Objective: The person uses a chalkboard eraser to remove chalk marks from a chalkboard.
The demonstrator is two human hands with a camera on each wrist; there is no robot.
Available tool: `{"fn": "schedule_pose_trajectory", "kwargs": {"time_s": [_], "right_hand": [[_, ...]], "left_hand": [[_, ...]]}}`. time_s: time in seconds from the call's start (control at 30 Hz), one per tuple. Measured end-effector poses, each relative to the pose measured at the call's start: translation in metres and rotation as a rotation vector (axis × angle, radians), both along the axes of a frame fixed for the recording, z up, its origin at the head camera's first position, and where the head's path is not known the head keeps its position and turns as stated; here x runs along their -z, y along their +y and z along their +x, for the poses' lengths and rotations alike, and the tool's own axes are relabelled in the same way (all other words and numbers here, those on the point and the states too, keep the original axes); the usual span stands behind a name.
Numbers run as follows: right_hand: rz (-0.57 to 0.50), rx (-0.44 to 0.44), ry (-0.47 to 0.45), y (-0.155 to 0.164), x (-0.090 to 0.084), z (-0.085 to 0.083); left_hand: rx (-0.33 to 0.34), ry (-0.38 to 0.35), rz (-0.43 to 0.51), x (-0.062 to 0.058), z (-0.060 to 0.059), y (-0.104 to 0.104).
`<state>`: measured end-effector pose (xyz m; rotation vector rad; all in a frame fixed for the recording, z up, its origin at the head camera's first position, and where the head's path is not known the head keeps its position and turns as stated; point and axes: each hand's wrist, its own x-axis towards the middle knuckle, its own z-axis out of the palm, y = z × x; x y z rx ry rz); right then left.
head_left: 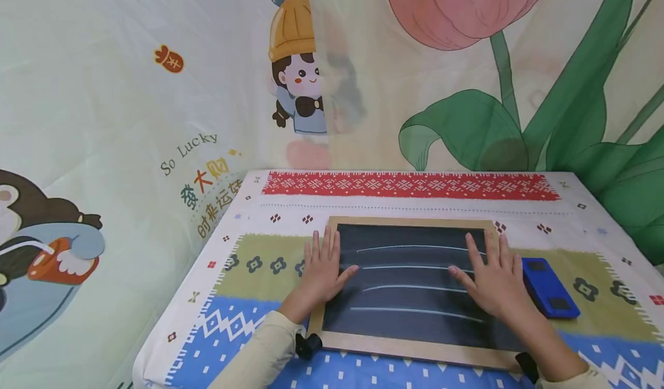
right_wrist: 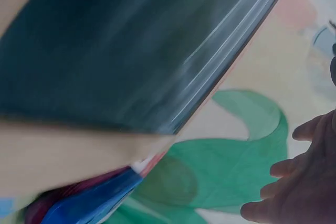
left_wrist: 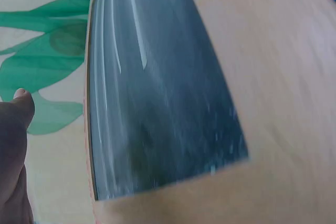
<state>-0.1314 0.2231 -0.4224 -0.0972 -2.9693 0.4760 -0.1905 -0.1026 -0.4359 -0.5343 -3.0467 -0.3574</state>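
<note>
Here, one chalkboard [head_left: 410, 288] is recorded: rectangular, with a dark matte writing surface set in a pale wooden frame, laid flat on the tabletop [head_left: 415, 201] near its front edge. Four thin white chalk lines, slightly curved and roughly parallel, are counted across the dark surface. In the left wrist view the chalkboard [left_wrist: 157, 93] is seen as a dusty grey-black panel streaked with chalk; in the right wrist view the chalkboard [right_wrist: 121, 51] is blurred, its pale frame edge visible.

Two hands are counted. The left hand [head_left: 323, 268] is laid flat over the left frame edge of the chalkboard, fingers straight and slightly spread, thumb lying on the dark surface; nothing is gripped. The right hand [head_left: 495, 279] is laid flat on the right part of the chalkboard, fingers straight and spread, thumb pointed inward; its grip is likewise open and holds nothing. Two cream sleeves are noted at the wrists.

One blue eraser [head_left: 550, 288] is recorded just right of the chalkboard: oblong, rounded at the corners, with two dark square patches on its top.

One patterned cloth is seen covering the tabletop, banded in red, olive and blue. Printed fabric hangings, with cartoon figures and one pink tulip [head_left: 461, 8], are hung behind the chalkboard.
</note>
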Motion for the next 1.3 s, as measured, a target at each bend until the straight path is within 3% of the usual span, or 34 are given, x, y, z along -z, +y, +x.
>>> {"fn": "schedule_pose_trajectory", "kwargs": {"time_s": [0.1, 0.27, 0.53, 0.67, 0.93, 1.13, 1.3], "right_hand": [[-0.005, 0.034, -0.007, 0.011, -0.001, -0.002], [-0.01, 0.127, -0.029, 0.056, -0.003, -0.009], [-0.036, 0.179, -0.173, 0.108, 0.013, -0.005], [-0.037, 0.147, -0.204, 0.116, 0.021, -0.002], [-0.006, 0.001, -0.331, 0.127, 0.026, -0.009], [-0.001, -0.033, -0.348, 0.128, 0.02, -0.021], [-0.041, -0.06, -0.306, 0.118, 0.008, -0.034]], "left_hand": [[-0.009, -0.002, -0.006, 0.004, -0.003, -0.004], [-0.029, -0.009, -0.017, 0.015, -0.011, -0.017], [0.03, -0.137, -0.028, 0.033, -0.013, -0.034], [0.055, -0.174, -0.014, 0.038, -0.014, -0.038], [0.103, -0.189, -0.022, 0.042, -0.017, -0.039], [0.102, -0.179, -0.028, 0.045, -0.017, -0.039], [0.11, -0.181, -0.032, 0.045, -0.018, -0.039]]}}
